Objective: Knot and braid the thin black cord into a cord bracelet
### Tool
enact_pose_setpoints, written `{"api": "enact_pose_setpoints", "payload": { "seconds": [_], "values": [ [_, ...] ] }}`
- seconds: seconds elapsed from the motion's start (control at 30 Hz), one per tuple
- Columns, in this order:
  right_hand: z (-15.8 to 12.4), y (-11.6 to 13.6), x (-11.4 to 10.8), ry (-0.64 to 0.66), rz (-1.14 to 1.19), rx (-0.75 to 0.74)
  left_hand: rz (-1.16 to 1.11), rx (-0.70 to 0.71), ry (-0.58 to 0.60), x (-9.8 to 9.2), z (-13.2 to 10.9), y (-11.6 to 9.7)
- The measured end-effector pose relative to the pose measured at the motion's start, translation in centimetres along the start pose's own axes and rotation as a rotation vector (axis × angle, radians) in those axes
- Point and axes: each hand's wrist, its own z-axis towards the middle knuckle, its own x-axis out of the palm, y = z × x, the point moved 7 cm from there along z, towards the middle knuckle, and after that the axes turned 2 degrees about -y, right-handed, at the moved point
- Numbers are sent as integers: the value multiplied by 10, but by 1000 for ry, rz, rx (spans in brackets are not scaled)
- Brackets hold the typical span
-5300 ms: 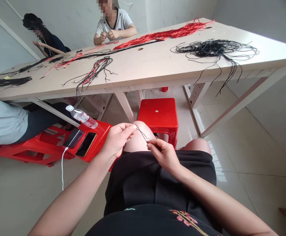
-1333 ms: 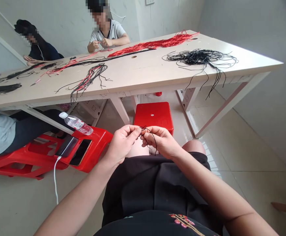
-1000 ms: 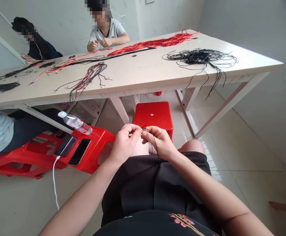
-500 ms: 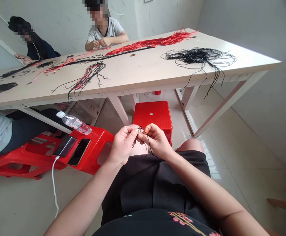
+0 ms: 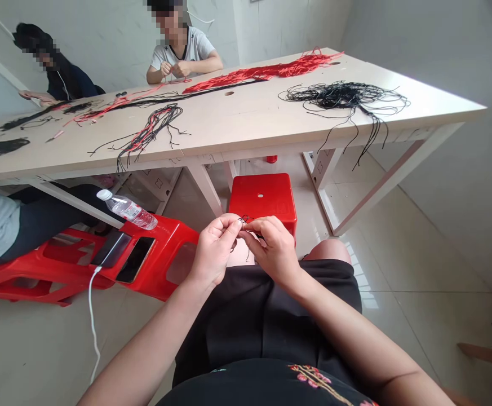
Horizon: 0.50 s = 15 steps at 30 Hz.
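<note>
Tiled room, live: left grip (image 5: 215,248) and right grip (image 5: 273,252) together, clamped on thin black cord (image 5: 246,220) above the knee (image 5: 241,255) | cord light, limp, best pinched close; looks knotted, fingers hide most | hands nearer than earlier | red stool (image 5: 262,194) beyond, then bench (image 5: 237,121)

Small handcraft workshop: bare room, tiled floor (image 5: 419,265), one long pale surface (image 5: 237,121) strewn with hanks of red cord (image 5: 266,72) and black cord (image 5: 338,96); a worker (image 5: 182,56) and another (image 5: 70,83) sit at it; red plastic stools (image 5: 262,197) nearby.
</note>
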Motion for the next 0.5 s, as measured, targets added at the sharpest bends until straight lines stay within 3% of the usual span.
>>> {"api": "enact_pose_setpoints", "payload": {
  "seconds": [0.3, 0.4, 0.5],
  "values": [
    [1, -2, 3, -33, -262, -25, 89, 131, -21, 0, 1, 2],
    [2, -9, 2, -27, -184, 41, 96, 117, -31, -2, 4, 8],
    [0, -17, -2, -26, 12, 198, 101, 94, -50, -4, 6, 11]
  ]
}}
